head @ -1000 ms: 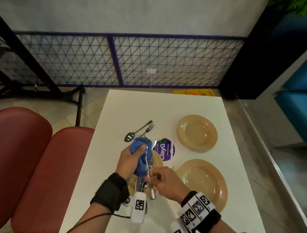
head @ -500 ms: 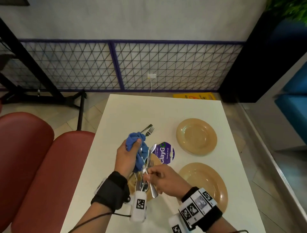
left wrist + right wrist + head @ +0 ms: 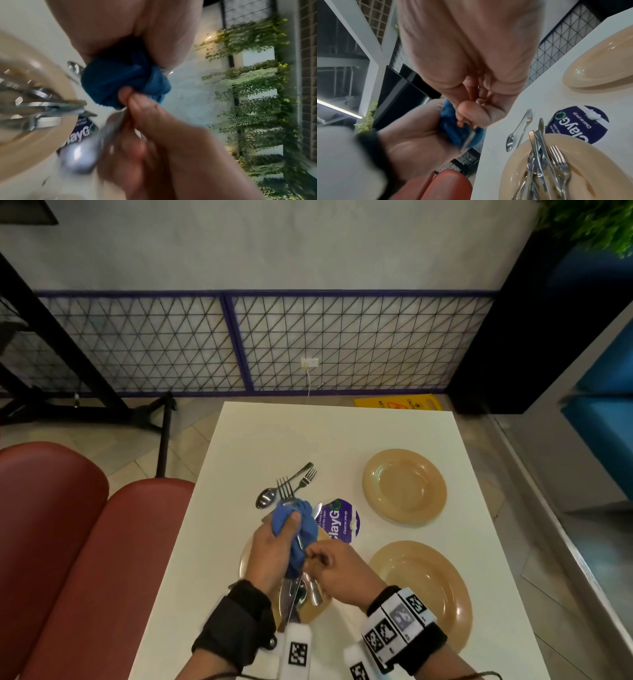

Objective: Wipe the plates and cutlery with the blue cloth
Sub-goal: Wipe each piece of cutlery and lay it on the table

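Observation:
My left hand [image 3: 279,546] grips the bunched blue cloth [image 3: 298,525] wrapped round a fork [image 3: 286,491], whose tines stick out above the cloth. My right hand [image 3: 320,559] pinches that fork's handle just below the cloth. In the right wrist view the pinching fingertips [image 3: 467,119] meet the cloth [image 3: 448,121]. In the left wrist view the cloth [image 3: 120,82] fills my palm. Both hands hover over a beige plate [image 3: 317,614] piled with several pieces of cutlery [image 3: 542,159]. Two more beige plates lie to the right, one far [image 3: 404,486] and one near [image 3: 423,587].
A spoon [image 3: 266,498] and a second fork [image 3: 306,478] lie on the white table [image 3: 308,436] beyond my hands. A round purple sticker [image 3: 340,520] sits mid-table. Red seats [image 3: 85,542] stand to the left, and a mesh fence [image 3: 239,344] runs behind the table.
My left hand slid the cloth up over the fork's tines, then back down toward the handle, so the tines now show. The right hand kept its pinch on the handle.

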The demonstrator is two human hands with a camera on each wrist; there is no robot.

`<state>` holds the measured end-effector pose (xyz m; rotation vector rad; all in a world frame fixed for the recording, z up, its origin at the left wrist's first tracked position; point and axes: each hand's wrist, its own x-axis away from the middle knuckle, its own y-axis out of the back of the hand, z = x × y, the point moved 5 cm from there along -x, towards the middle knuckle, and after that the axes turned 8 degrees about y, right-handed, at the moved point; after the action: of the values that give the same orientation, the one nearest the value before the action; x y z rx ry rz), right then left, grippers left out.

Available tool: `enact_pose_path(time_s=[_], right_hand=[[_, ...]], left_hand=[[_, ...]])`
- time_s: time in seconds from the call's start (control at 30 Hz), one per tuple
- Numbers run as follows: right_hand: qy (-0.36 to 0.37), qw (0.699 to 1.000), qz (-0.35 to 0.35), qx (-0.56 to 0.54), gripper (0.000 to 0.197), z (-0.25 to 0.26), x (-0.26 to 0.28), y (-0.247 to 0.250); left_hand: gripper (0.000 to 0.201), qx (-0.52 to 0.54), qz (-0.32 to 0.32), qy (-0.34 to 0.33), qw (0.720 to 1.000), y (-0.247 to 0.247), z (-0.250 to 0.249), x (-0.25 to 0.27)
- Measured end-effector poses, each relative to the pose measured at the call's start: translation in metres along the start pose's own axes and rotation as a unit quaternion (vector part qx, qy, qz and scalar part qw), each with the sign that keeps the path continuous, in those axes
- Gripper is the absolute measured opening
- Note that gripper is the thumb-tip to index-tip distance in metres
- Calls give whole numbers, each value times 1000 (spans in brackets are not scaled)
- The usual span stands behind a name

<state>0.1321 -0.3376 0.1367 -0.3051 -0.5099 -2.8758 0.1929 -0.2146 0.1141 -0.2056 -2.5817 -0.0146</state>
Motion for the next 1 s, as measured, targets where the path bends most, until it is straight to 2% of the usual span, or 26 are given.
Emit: enact_pose_path(time_s=[0.1, 0.2, 0.3, 0.37, 0.47, 0.53, 0.63, 0.73, 0.83, 1.0], right_hand=[[-17, 1000, -7, -24, 25, -10, -7, -2], [-46, 998, -9, -53, 14, -13, -4, 3], [-46, 990, -97, -91, 15, -6, -11, 29], [-28, 981, -129, -141, 17, 3, -21, 39], [10, 981, -164, -99, 11, 9, -37, 38], [7, 971, -217, -104, 13, 7, -39, 52], [-3, 933, -286, -217, 11, -1, -36, 91], [-8, 937, -234, -258, 16, -5, -33, 85], [-21, 950, -167, -263, 18, -11, -33, 45], [9, 961, -173, -217, 16, -12, -44, 35]], left_hand=[[20, -49, 11, -12, 999, 2, 4, 1], [22, -96, 18, -29, 995, 11, -1, 0], [13, -140, 37, -43, 989, 12, -2, 3], [12, -191, 39, -71, 978, 9, -2, 7], [10, -213, 55, -77, 972, 5, 2, 12], [10, -231, 86, -60, 967, 7, 9, 18], [17, -271, 107, -16, 956, 26, 33, 24], [19, -236, 89, 23, 967, 43, 40, 21], [17, -227, 94, 0, 969, 32, 23, 16], [19, -231, 101, -19, 968, 24, 16, 10]])
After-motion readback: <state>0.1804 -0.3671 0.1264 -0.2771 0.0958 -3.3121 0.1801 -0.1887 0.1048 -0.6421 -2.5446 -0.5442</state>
